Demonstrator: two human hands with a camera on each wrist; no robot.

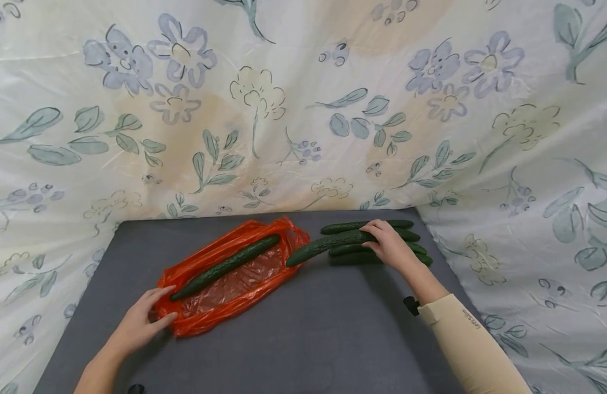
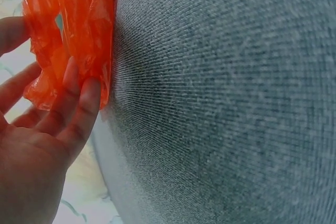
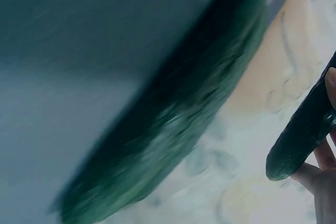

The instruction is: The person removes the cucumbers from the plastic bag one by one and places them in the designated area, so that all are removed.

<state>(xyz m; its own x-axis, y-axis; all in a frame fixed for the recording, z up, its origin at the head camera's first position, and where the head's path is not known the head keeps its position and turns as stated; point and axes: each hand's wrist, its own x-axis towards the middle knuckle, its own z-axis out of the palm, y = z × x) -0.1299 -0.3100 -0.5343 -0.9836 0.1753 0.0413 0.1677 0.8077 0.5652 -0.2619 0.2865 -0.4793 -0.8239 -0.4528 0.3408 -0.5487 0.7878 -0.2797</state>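
Observation:
An orange-red plastic bag (image 1: 256, 293) lies on the grey table with one dark green cucumber (image 1: 225, 267) on it. At the bag's left end is my left hand (image 1: 141, 320), thumb and fingers spread apart. In the left wrist view, extended fingers (image 2: 86, 103) touch the crinkled bag (image 2: 73, 19). My right hand (image 1: 389, 246) grips another cucumber (image 1: 328, 243) near its right end, above several cucumbers (image 1: 357, 258) lying side by side. The held cucumber's left tip overlaps the bag's right end. In the right wrist view the held cucumber (image 3: 299, 135) shows partly, beyond a large, blurred cucumber (image 3: 178, 108).
Pale flowered cloth (image 1: 293, 109) hangs behind the table (image 1: 303, 339) and along its sides. A small black object (image 1: 136, 389) shows at the bottom edge of the head view. A black piece (image 1: 410, 305) sits at the right wrist, by the beige sleeve.

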